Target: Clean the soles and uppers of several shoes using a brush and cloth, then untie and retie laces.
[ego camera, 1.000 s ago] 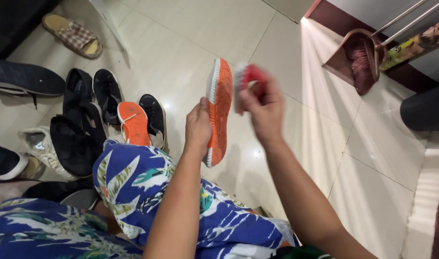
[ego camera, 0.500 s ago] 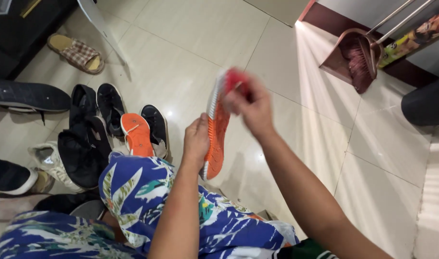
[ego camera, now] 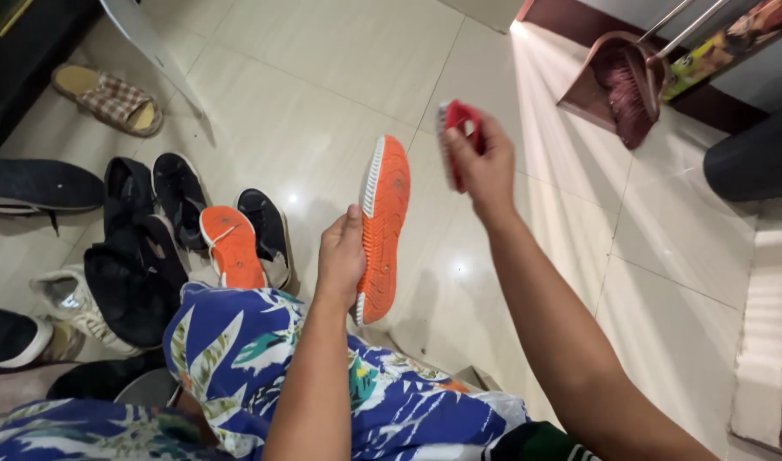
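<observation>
Orange-soled shoe held up in mid-air over the pale tiled floor, sole facing the camera, toe end up, heel end down near the knee. Gripped along its left edge by the left hand, fingers wrapped behind, thumb on the near side. Red brush clasped in the right hand, fingers curled round its body, held just up and right of the shoe's toe, apart from the sole, not touching. Blue floral-print garment covering the lap and knee directly below both forearms. Second orange-soled shoe lay sole-up on the floor just left of the knee, touching a black shoe beside it. More dark shoes piled further left, with a white sneaker at the lower left and a dark flat shoe above it. Tan checked slipper sat alone at upper left, well apart from the pile. Maroon dustpan with a brush head inside rested at upper right by the wall, long metal handles angled upward. Dark rounded object at far right edge, kind unclear.
</observation>
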